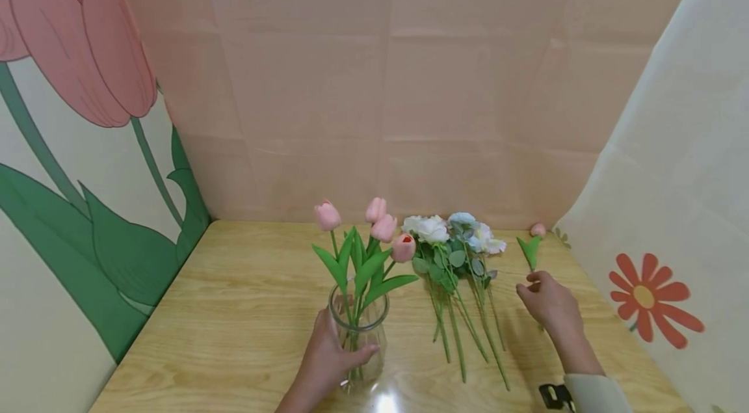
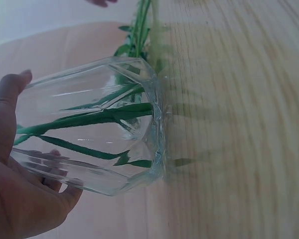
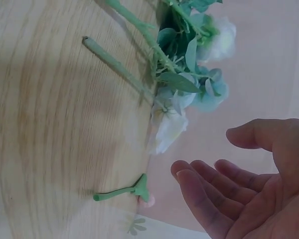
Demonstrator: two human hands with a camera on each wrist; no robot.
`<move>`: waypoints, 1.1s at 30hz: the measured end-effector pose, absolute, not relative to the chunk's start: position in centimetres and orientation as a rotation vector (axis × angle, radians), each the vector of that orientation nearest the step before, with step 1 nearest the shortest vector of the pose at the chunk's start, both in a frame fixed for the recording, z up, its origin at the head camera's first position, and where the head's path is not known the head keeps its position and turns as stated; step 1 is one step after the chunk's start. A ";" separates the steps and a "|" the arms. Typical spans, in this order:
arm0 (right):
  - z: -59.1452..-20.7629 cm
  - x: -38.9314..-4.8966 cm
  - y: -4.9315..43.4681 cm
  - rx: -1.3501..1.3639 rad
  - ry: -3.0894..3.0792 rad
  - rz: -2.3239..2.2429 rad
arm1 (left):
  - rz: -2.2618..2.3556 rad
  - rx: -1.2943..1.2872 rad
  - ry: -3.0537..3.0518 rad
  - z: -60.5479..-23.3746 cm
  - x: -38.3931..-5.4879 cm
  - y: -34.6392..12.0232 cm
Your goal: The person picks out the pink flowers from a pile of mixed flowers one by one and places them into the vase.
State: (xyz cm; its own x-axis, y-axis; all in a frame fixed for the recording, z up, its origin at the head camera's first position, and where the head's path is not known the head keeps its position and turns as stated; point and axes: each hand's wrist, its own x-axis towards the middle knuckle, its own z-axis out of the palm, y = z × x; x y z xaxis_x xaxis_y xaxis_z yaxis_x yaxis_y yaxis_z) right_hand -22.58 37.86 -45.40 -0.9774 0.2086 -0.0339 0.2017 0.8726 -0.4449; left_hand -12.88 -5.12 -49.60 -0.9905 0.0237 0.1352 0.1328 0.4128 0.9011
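My left hand (image 1: 335, 351) grips a clear glass vase (image 1: 374, 335) from its left side, thumb across the front. In the left wrist view the faceted base of the vase (image 2: 154, 119) meets the tabletop, and green stems (image 2: 104, 118) show through the glass. Several pink tulips (image 1: 384, 229) with green leaves stand in it. At the right, my right hand (image 1: 552, 302) hovers near a single pink tulip (image 1: 531, 250) lying on the table. In the right wrist view the fingers (image 3: 204, 194) are relaxed, thumb apart, holding nothing; that tulip's stem (image 3: 112, 194) lies below them.
Between the hands, white roses (image 1: 430, 229) and pale blue flowers (image 1: 463, 221) lie with their long stems (image 1: 459, 341) toward the front of the wooden table (image 1: 234, 315). A pink cloth (image 1: 380, 88) hangs behind. Printed sheets border both sides, one with a red flower print (image 1: 652, 299).
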 end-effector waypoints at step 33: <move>-48.0 -24.9 41.7 -0.391 -3.148 0.638 | -1.670 -0.148 -2.542 -49.2 -12.7 -5.0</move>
State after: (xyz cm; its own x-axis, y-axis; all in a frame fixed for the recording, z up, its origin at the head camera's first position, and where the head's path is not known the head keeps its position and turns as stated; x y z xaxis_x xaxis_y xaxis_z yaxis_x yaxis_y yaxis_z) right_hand -24.93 41.66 -47.95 -0.9665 0.2159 -0.1385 0.2528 0.8933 -0.3716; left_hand -12.69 -5.02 -49.17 -0.9907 0.0285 0.1334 0.1338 0.3950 0.9089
